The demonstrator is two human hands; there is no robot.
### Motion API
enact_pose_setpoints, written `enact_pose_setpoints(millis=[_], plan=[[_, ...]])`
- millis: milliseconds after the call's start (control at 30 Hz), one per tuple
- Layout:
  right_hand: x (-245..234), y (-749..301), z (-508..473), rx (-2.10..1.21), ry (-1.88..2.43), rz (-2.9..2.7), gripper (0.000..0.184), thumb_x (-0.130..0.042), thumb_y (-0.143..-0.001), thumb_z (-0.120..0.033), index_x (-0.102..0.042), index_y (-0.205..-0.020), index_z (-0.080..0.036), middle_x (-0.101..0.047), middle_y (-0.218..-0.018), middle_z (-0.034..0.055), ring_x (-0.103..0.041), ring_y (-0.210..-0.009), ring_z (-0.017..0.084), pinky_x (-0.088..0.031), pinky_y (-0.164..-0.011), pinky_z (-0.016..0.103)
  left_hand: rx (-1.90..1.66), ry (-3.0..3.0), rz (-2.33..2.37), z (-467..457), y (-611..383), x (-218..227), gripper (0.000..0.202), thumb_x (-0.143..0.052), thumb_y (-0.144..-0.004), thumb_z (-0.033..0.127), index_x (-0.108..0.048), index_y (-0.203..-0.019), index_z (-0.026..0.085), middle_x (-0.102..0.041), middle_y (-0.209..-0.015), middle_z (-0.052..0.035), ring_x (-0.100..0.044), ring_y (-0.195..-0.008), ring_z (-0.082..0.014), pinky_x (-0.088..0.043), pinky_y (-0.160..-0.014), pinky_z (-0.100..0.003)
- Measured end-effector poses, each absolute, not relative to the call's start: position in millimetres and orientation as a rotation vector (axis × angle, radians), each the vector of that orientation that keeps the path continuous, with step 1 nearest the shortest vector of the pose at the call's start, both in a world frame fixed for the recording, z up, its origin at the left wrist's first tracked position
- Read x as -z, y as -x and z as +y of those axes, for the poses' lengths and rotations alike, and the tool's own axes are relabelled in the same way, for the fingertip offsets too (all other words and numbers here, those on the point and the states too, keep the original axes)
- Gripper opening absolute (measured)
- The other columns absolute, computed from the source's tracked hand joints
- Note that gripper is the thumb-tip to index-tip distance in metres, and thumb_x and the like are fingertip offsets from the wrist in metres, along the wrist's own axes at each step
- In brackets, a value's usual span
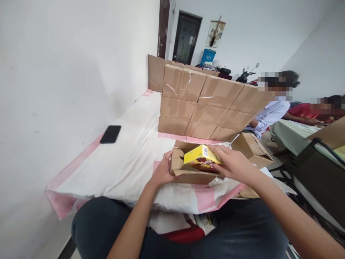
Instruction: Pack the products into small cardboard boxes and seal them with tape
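An open brown cardboard box (188,175) lies on the white and pink cloth (126,162) in front of me. My left hand (162,172) grips the box's near left flap, fingers curled round its edge. My right hand (232,162) holds a yellow printed packet (201,157) tilted over the box's opening, fingers closed on its right end. A barcode shows on the packet's top.
A stack of taped cardboard boxes (207,104) stands behind the open box. A black phone (110,134) lies on the cloth at left by the white wall. Another open carton (252,147) sits at right. Two people sit at the far right near a dark bag (318,176).
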State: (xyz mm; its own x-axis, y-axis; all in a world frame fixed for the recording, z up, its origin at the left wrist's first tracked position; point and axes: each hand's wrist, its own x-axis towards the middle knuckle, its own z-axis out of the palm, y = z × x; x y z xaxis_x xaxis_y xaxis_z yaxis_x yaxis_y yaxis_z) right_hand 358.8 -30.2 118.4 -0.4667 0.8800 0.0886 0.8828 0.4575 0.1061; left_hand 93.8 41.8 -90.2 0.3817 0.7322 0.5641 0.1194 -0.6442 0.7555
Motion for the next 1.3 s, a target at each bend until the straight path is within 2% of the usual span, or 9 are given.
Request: enact_pose_setpoints(millis=[200, 333, 567, 700, 867, 967, 1100, 1200, 1300], plan=[[-100, -317, -7, -0.009, 1.795, -3.004, 0.041, -0.061, -0.084, -0.019, -0.055, -0.125, -0.021, -0.070, -0.106, 0.0130, -0.068, -0.090, 0.029, -0.045, -0.069, 0.032, -1.228, -2.065, 0.672, 39, -99, 89, 0.118, -0.083, -0.064, 0.027, -0.010, -0.157, 0.028, -0.032, -0.149, -0.0182, -0.046, -0.135, -0.0364, -0.049, -0.105, -0.054], [-86, -312, 18, -0.255, 1.692, -3.126, 0.035, -0.059, -0.084, -0.019, -0.058, -0.119, -0.023, -0.072, -0.099, 0.0092, -0.068, -0.080, 0.025, -0.039, -0.061, 0.028, -1.229, -2.055, 0.685, 39, -98, 91, 0.118, -0.083, -0.064, 0.026, -0.010, -0.157, 0.028, -0.032, -0.149, -0.0178, -0.046, -0.135, -0.0367, -0.048, -0.106, -0.054], [-78, -301, 26, -0.204, 1.580, -2.860, 0.039, -0.068, -0.086, -0.035, -0.058, -0.120, -0.019, -0.070, -0.114, 0.0122, -0.067, -0.100, 0.029, -0.048, -0.079, 0.033, -1.254, -2.019, 0.727, 40, -98, 91, 0.116, -0.083, -0.066, 0.028, -0.009, -0.157, 0.028, -0.032, -0.149, -0.0186, -0.045, -0.135, -0.0369, -0.048, -0.105, -0.053], [-85, -305, 18, -0.386, 1.391, -2.675, 0.043, -0.070, -0.087, -0.036, -0.060, -0.126, -0.023, -0.065, -0.130, 0.0088, -0.062, -0.118, 0.027, -0.048, -0.097, 0.037, -1.256, -2.005, 0.734, 40, -98, 90, 0.117, -0.082, -0.067, 0.029, -0.007, -0.157, 0.028, -0.030, -0.149, -0.0191, -0.046, -0.134, -0.0381, -0.047, -0.106, -0.055], [-95, -363, -2, -0.229, 1.339, -2.030, 0.019, -0.057, -0.096, -0.037, -0.066, -0.107, -0.024, -0.071, -0.106, 0.0060, -0.066, -0.095, 0.022, -0.053, -0.081, 0.034, -1.244, -2.036, 0.709, 41, -96, 91, 0.108, -0.081, -0.073, 0.032, -0.013, -0.157, 0.030, -0.028, -0.152, -0.0182, -0.037, -0.142, -0.0379, -0.040, -0.114, -0.056], [-63, -391, -9, -0.129, 1.302, -1.807, 0.024, -0.053, -0.097, -0.041, -0.068, -0.093, -0.023, -0.070, -0.092, 0.0065, -0.066, -0.089, 0.023, -0.052, -0.080, 0.038, -1.221, -2.032, 0.716, 36, -96, 89, 0.099, -0.081, -0.075, 0.034, -0.023, -0.155, 0.031, -0.028, -0.153, -0.0164, -0.033, -0.146, -0.0365, -0.036, -0.118, -0.055], [8, -397, -11, -0.160, 1.129, -1.553, 0.045, -0.035, -0.101, -0.047, -0.068, -0.081, -0.022, -0.070, -0.092, 0.0105, -0.065, -0.096, 0.028, -0.051, -0.088, 0.047, -1.268, -1.939, 0.723, 24, -101, 83, 0.082, -0.076, -0.080, 0.033, -0.030, -0.148, 0.030, -0.024, -0.158, -0.0173, -0.031, -0.148, -0.0368, -0.031, -0.119, -0.058], [42, -398, -12, -0.250, 1.046, -1.490, 0.039, -0.039, -0.101, -0.040, -0.069, -0.084, -0.022, -0.070, -0.108, 0.0106, -0.064, -0.105, 0.028, -0.048, -0.096, 0.049, -1.340, -1.830, 0.696, 20, -107, 81, 0.073, -0.077, -0.079, 0.042, -0.037, -0.139, 0.029, -0.021, -0.162, -0.0165, -0.027, -0.150, -0.0376, -0.031, -0.118, -0.056], [54, -401, -14, -0.351, 0.960, -1.541, 0.038, -0.039, -0.100, -0.048, -0.069, -0.102, -0.025, -0.065, -0.124, 0.0101, -0.060, -0.117, 0.031, -0.045, -0.102, 0.053, -1.460, -1.609, 0.696, 22, -111, 81, 0.056, -0.071, -0.080, 0.050, -0.045, -0.125, 0.027, -0.032, -0.156, -0.0140, -0.032, -0.147, -0.0358, -0.032, -0.116, -0.055]])
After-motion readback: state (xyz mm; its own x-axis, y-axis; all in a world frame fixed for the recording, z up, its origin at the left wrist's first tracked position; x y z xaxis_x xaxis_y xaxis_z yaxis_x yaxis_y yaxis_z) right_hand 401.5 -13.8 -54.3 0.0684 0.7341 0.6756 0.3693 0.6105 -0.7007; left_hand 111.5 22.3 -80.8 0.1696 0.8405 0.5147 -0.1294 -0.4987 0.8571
